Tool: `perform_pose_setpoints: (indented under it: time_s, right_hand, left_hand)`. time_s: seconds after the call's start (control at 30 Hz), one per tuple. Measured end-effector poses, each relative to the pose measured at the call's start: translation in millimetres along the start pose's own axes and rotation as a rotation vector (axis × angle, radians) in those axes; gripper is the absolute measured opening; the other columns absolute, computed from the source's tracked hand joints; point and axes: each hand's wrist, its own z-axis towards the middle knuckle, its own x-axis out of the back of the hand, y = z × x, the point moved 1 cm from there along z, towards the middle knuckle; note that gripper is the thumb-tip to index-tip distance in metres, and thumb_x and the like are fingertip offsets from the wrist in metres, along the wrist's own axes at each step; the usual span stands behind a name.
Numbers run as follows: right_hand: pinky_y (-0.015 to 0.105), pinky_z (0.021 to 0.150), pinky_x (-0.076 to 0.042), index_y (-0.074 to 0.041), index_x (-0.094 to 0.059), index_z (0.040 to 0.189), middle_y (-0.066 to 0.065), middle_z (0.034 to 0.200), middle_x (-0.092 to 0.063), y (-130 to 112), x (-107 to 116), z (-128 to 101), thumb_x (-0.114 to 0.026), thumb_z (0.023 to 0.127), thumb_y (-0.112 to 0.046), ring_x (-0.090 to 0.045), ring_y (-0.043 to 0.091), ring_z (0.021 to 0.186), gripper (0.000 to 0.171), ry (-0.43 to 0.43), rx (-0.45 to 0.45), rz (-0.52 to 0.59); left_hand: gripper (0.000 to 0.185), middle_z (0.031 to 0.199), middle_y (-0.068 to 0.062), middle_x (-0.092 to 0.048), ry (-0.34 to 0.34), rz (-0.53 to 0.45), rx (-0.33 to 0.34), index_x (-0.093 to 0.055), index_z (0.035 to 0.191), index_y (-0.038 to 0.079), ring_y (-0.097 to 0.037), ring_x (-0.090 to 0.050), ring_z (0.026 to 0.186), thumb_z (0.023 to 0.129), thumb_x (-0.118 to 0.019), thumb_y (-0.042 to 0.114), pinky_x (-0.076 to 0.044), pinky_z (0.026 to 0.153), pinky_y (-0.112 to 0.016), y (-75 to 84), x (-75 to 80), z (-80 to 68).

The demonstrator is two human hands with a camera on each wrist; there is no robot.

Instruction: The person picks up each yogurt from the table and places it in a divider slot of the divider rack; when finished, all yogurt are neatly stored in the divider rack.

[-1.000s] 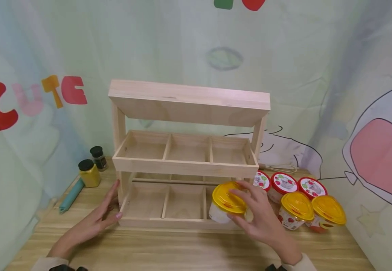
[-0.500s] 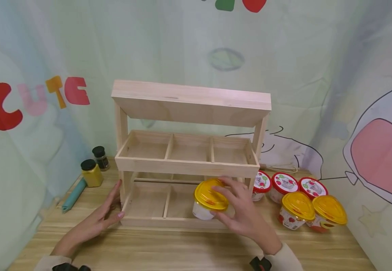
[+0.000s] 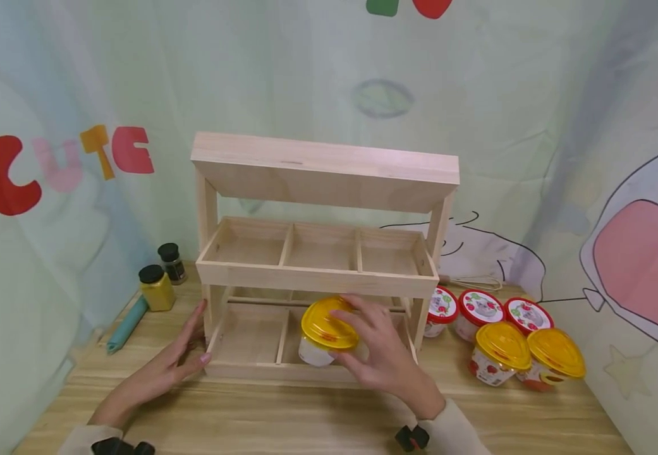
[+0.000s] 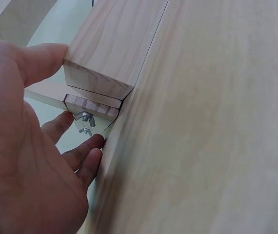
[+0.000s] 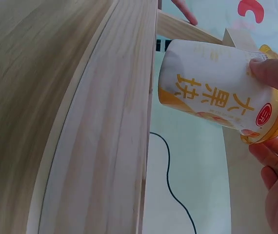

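- Head view: my right hand [image 3: 382, 354] has its grip curled round the yellow-lidded cup [image 3: 325, 332], fingers over the lid, cup tilted, base toward the rack.
- Cup hangs at the front rail of the wooden rack [image 3: 317, 278], before the middle compartment of the lower tier, not set down.
- Right wrist view: cup's [image 5: 217, 100] long axis slants, base just past the rail.
- My left hand [image 3: 160, 373] lies flat, released, touching the rack's left post.
- Right on the surface [image 3: 306, 417]: two yellow-lidded cups [image 3: 528, 357], three red-lidded cups [image 3: 479, 309]. Left: two spice jars [image 3: 160, 281].
- Upper tray overhangs the entry.
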Motion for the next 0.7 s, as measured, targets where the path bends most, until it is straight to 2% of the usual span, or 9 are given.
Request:
perform_pose_setpoints:
  time_s: [0.23,0.57,0.63,0.7]
  right_hand:
    - [0.049,0.106,-0.049,-0.015,-0.067,0.141,0.016,0.156,-0.059,-5,-15,6,-0.094,0.08,-0.025,-0.06,0.031,0.134,0.068,0.014,-0.003,0.004]
    - [0.046,0.106,-0.048,-0.017,-0.066,0.143,0.014,0.156,-0.059,-13,-36,18,-0.093,0.083,-0.026,-0.06,0.028,0.136,0.067,0.023,0.012,0.047]
    - [0.045,0.105,-0.048,-0.017,-0.065,0.144,0.014,0.157,-0.058,-15,-39,21,-0.093,0.083,-0.026,-0.059,0.028,0.137,0.067,0.023,0.023,0.056]
    - [0.045,0.106,-0.048,-0.017,-0.065,0.144,0.014,0.157,-0.058,-16,-42,24,-0.093,0.084,-0.027,-0.059,0.029,0.137,0.068,0.021,0.032,0.059]
  left_hand:
    - [0.102,0.168,-0.034,-0.035,-0.008,0.005,0.011,0.01,0.174,0.026,-0.05,-0.053,0.139,0.106,-0.066,0.017,-0.048,0.105,-0.026,-0.6,0.2,0.2]
    - [0.102,0.168,-0.035,-0.035,-0.001,0.002,-0.003,0.009,0.174,0.025,-0.05,-0.052,0.139,0.106,-0.066,0.016,-0.044,0.104,-0.018,-2.8,-0.4,0.3]
    - [0.101,0.167,-0.035,-0.035,0.001,0.004,-0.01,0.009,0.174,0.025,-0.04,-0.054,0.14,0.106,-0.066,0.016,-0.045,0.105,-0.018,-3.1,-0.4,0.5]
    - [0.101,0.166,-0.034,-0.037,0.003,0.002,-0.019,0.008,0.174,0.024,-0.02,-0.055,0.142,0.106,-0.066,0.015,-0.045,0.104,-0.018,-3.5,-0.4,0.6]
